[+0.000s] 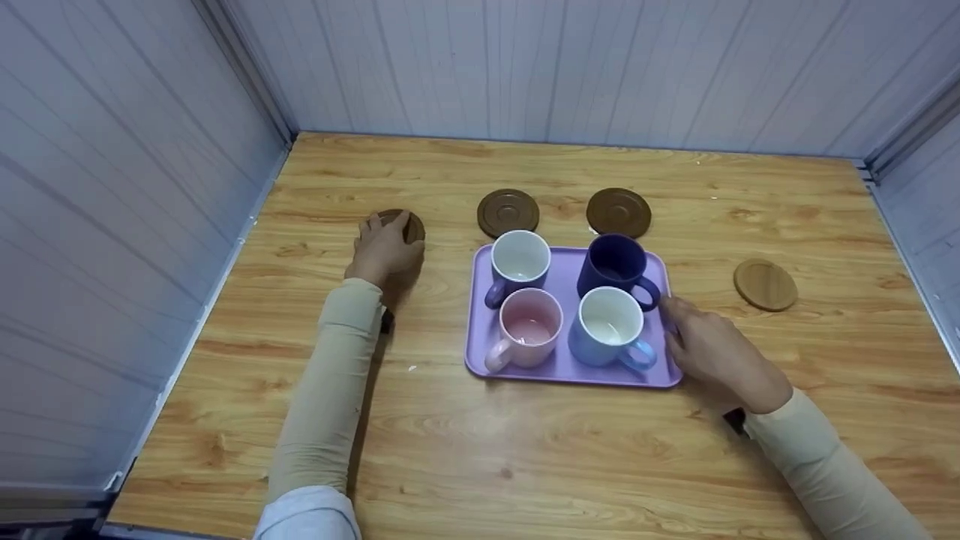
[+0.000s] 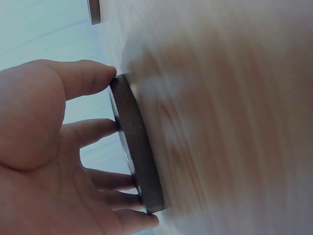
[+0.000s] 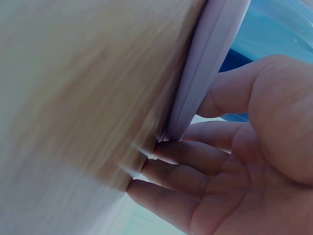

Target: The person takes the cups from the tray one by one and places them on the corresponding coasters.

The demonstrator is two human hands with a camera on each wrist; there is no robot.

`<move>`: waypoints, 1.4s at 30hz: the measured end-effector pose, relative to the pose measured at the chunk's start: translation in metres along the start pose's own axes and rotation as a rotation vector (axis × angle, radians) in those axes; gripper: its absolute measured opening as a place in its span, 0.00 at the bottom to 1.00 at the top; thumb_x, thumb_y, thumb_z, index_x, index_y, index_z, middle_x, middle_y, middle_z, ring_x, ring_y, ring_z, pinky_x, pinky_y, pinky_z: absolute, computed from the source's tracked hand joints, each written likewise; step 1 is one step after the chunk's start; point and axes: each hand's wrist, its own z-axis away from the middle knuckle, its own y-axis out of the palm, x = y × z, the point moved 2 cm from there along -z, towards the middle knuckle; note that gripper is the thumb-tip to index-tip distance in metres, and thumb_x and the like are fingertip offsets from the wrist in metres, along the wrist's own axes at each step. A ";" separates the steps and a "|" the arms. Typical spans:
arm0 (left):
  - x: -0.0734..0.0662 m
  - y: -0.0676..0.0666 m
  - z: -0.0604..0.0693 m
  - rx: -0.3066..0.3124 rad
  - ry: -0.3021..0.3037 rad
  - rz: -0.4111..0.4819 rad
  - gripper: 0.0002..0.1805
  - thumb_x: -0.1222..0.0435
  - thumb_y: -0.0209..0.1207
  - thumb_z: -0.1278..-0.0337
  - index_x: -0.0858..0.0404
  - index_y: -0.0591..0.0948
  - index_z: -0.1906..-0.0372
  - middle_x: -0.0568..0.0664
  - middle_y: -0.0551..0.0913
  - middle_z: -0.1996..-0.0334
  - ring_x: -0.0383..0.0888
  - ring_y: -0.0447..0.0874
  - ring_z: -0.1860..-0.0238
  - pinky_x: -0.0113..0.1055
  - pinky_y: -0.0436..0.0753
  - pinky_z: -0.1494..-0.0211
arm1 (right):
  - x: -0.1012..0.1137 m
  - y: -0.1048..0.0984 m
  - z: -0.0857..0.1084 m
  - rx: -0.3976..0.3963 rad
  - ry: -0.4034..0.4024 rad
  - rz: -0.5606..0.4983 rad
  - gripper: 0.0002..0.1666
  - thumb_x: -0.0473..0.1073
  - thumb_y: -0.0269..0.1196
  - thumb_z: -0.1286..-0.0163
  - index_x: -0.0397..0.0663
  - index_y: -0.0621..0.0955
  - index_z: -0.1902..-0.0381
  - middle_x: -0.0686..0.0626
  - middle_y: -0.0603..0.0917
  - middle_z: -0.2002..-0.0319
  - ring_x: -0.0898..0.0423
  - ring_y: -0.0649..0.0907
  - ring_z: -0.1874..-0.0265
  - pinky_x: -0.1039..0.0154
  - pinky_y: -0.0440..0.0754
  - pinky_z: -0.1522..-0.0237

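Coaster (image 2: 138,147), dark brown: located at the surface of the counter (image 1: 450,450), left of the lilac tray (image 1: 564,270). Your left hand (image 1: 384,246) comes over it from above; your left grip grasps it across its width, thumb at one side of the rim and fingers spread toward the other. You cannot tell whether its underside touches the counter.

Your right hand (image 1: 712,349) is at the right edge of the tray, thumb beside the upper side of the rim and several fingertips down at the counter. You cannot tell whether the right grip clamps the rim.

The tray rests on the counter and carries four upright mugs. Far row: dark-handled mug (image 1: 520,259) with white interior, left; dark blue mug (image 1: 611,262), right. Near row: pink mug (image 1: 529,330), left; light blue mug (image 1: 600,341), right. Beyond the tray you find two brown discs (image 1: 508,213); a light wooden disc (image 1: 766,285) lies farther right, apart from the tray.
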 end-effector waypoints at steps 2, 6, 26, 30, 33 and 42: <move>-0.002 0.000 -0.004 -0.003 0.008 0.000 0.40 0.52 0.49 0.24 0.56 0.52 0.15 0.75 0.34 0.20 0.74 0.28 0.20 0.71 0.40 0.22 | -0.001 0.000 0.000 0.009 0.009 -0.001 0.19 0.34 0.59 0.31 0.35 0.77 0.43 0.37 0.84 0.55 0.37 0.86 0.66 0.36 0.83 0.62; -0.004 -0.001 -0.011 0.001 0.010 0.013 0.39 0.52 0.49 0.25 0.54 0.52 0.15 0.73 0.33 0.19 0.73 0.27 0.20 0.70 0.38 0.22 | -0.001 -0.001 0.000 0.015 0.011 -0.002 0.16 0.33 0.58 0.31 0.36 0.78 0.45 0.38 0.83 0.56 0.37 0.86 0.67 0.36 0.83 0.63; -0.014 -0.002 -0.037 0.008 -0.006 -0.009 0.39 0.51 0.48 0.24 0.53 0.50 0.15 0.72 0.31 0.19 0.72 0.24 0.20 0.68 0.36 0.21 | 0.000 -0.001 0.000 0.014 0.010 0.004 0.22 0.34 0.59 0.30 0.33 0.78 0.40 0.35 0.85 0.47 0.34 0.87 0.60 0.36 0.84 0.56; -0.014 -0.003 -0.039 0.006 -0.008 0.001 0.39 0.51 0.48 0.24 0.52 0.50 0.15 0.72 0.31 0.19 0.72 0.24 0.20 0.68 0.36 0.21 | 0.000 -0.001 0.000 -0.002 -0.002 0.007 0.21 0.33 0.59 0.31 0.34 0.78 0.41 0.35 0.84 0.49 0.34 0.87 0.63 0.36 0.84 0.59; -0.013 -0.004 -0.041 0.003 -0.002 0.007 0.39 0.51 0.48 0.23 0.53 0.50 0.15 0.72 0.31 0.19 0.72 0.24 0.20 0.69 0.37 0.21 | 0.000 -0.001 -0.001 -0.003 -0.007 0.004 0.22 0.33 0.59 0.31 0.33 0.77 0.40 0.35 0.84 0.46 0.33 0.87 0.60 0.36 0.84 0.57; -0.012 -0.004 -0.043 -0.003 0.001 0.013 0.39 0.51 0.48 0.24 0.52 0.51 0.15 0.72 0.31 0.19 0.72 0.24 0.20 0.69 0.37 0.21 | -0.001 0.001 -0.001 0.025 0.016 -0.006 0.22 0.34 0.58 0.29 0.33 0.77 0.39 0.35 0.84 0.46 0.35 0.87 0.59 0.36 0.84 0.56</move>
